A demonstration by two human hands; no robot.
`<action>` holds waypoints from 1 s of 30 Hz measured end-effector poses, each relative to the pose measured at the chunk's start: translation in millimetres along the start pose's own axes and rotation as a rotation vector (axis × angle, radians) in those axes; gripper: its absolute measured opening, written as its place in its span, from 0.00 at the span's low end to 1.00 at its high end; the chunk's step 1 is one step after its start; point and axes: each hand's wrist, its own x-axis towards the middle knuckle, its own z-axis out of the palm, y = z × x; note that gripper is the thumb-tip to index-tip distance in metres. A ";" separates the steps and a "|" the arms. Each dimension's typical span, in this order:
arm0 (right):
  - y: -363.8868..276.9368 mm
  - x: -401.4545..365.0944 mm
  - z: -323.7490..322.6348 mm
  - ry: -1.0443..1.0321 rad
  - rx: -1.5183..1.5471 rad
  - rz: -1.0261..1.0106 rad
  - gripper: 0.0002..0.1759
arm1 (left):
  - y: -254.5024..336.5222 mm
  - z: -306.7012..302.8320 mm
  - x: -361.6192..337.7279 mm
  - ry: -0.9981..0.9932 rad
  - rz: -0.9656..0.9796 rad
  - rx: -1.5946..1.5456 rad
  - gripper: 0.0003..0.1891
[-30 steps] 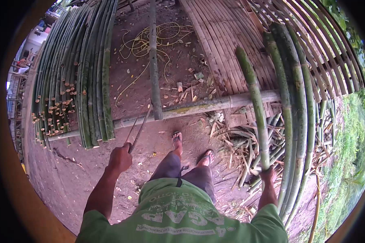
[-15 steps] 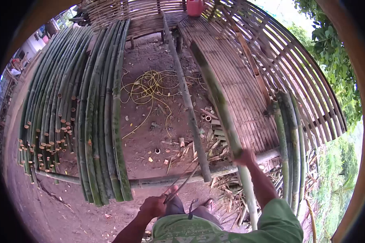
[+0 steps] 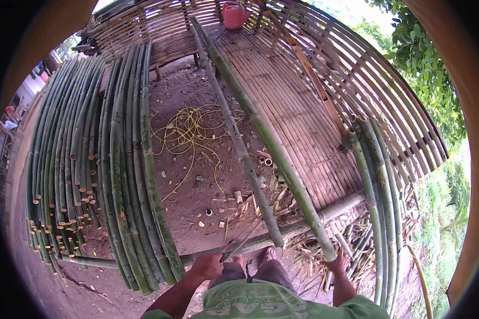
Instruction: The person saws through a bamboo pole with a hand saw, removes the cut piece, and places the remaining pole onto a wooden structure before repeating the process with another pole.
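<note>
My right hand (image 3: 339, 262) is closed around the near end of a long green bamboo pole (image 3: 274, 143). This pole slants away to the far left over the crosswise bamboo rail (image 3: 231, 250), its far end by the slatted bench. In my left hand (image 3: 207, 266), closed in front of my lap, is a thin-bladed tool (image 3: 240, 243) that looks like a saw. Motion blurs its blade, which points up and right. A thinner grey pole (image 3: 246, 154) lies left of the held pole, its near end on the rail.
Many cut bamboo poles (image 3: 74, 143) lie at left, beside longer green poles (image 3: 125, 175). Several poles (image 3: 380, 181) lean at right by the slatted bench (image 3: 292, 101). A yellow hose (image 3: 189, 130) lies coiled on the ground. A red watering can (image 3: 234, 16) stands at the back.
The held pole has moved forward and down, its far end now farther left. My right hand has shifted from midway along the pole to its near end. My left hand keeps the tool.
</note>
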 end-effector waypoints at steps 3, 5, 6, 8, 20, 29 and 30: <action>91.7 -13.6 35.4 -0.433 0.026 0.177 0.86 | 14.9 -4.5 1.6 0.012 -0.016 0.017 0.15; 112.6 -33.5 60.3 -0.334 -0.120 -0.010 0.79 | 36.7 -3.5 3.3 0.022 -0.046 0.025 0.15; 115.0 -29.9 70.4 -0.309 -0.066 -0.029 0.74 | 47.2 -3.4 4.2 0.029 -0.068 0.033 0.15; 109.2 -10.8 83.9 -0.477 -0.025 0.072 0.55 | 59.8 4.8 6.2 0.020 -0.120 0.062 0.15; -24.1 43.9 67.4 -0.650 0.087 -0.231 0.38 | 131.1 35.8 6.2 0.148 -0.266 -0.101 0.13; 43.8 31.8 159.8 -0.730 0.360 -0.225 0.60 | 129.1 -28.3 -74.0 0.120 -0.296 -0.086 0.15; 31.8 25.2 148.3 -0.626 0.226 -0.231 0.56 | 126.6 -54.7 -90.0 0.026 -0.324 -0.062 0.14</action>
